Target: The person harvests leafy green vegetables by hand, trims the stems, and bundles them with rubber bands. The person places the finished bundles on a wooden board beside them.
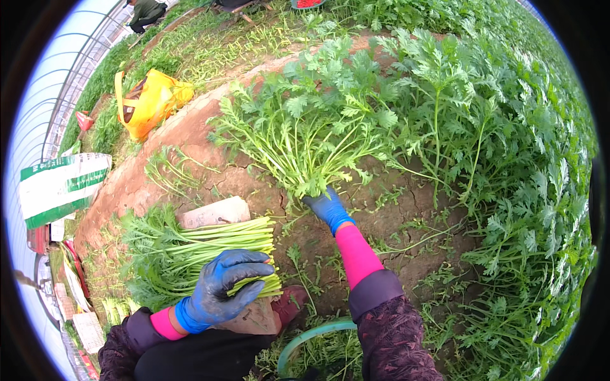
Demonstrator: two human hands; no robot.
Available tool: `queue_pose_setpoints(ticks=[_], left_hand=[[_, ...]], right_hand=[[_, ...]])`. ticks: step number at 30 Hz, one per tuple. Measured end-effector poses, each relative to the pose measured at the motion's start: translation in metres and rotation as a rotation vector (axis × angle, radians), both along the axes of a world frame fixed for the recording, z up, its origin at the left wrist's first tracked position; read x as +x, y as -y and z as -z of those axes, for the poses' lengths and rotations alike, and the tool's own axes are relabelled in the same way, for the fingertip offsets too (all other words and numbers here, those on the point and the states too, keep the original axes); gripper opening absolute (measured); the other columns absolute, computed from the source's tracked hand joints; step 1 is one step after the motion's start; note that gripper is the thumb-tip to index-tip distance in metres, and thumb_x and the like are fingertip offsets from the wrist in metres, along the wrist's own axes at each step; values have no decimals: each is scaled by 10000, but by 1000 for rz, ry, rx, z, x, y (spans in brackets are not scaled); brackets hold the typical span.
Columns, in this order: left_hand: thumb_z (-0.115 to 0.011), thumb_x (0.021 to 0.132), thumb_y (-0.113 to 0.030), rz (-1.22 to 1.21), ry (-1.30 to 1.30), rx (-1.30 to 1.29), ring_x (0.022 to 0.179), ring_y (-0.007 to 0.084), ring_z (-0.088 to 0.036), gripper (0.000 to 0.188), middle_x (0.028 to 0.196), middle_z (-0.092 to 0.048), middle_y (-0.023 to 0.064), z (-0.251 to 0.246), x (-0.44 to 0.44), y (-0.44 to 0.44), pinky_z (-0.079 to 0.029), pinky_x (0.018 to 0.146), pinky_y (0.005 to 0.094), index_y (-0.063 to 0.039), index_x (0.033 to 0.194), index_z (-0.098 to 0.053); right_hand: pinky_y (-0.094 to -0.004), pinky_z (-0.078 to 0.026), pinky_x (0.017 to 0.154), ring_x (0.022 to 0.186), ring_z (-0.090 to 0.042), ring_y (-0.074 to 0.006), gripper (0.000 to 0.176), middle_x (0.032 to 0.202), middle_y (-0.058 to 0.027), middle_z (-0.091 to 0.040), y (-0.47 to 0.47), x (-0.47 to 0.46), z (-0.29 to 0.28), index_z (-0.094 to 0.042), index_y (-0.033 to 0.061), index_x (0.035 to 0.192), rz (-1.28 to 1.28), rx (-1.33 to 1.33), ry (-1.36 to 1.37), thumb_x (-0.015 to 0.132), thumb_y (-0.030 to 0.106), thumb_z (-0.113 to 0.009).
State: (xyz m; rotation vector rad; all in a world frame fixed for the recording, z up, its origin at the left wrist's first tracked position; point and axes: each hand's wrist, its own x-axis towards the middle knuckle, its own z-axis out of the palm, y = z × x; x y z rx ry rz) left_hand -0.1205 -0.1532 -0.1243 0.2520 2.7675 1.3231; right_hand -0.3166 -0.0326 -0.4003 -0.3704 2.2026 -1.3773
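My right hand [330, 209], in a blue glove, grips a loose bunch of leafy greens [305, 152], which look like chrysanthemum greens, low on the stems. The leaves partly hide its fingers. The bunch fans out away from me over the soil. My left hand [226, 285], in a soiled blue glove, curves over a neat pile of cut greens [228, 243], its fingers and thumb apart. The pile's pale stem ends point right and its leaves left. Beside it lies a pale block [217, 213], and another pale slab [255, 316] shows below.
Dense standing greens [514, 157] fill the right side. A green hoop-like rim [314, 335] curves near my legs, beside my dark red shoe [291, 302]. At left are an orange bag [152, 102] and a green-and-white sack [64, 188]. Another person [145, 12] crouches far off.
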Motion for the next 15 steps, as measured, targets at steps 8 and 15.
queue_pose_setpoints(ticks=[8, 15], left_hand=[[-700, 778, 15, 16, -35, 4, 1052, 284, -618, 347, 1145, -639, 110, 0, 1, 3, -501, 901, 387, -86, 1109, -679], [-689, 856, -43, -1, 141, 374, 1033, 208, -628, 297, 1140, -642, 100, 2, -5, -16, -502, 902, 340, -50, 1151, -649]], right_hand=[[-432, -506, 876, 986, -649, -378, 480, 1066, -242, -667, 5, -4, -40, -608, -22, 1150, 25, 314, 53, 796, 285, -712], [-287, -559, 735, 884, -682, -210, 479, 1033, -126, -695, -83, 1, -130, -549, -2, 1256, 129, -550, 725, 802, 35, -696]])
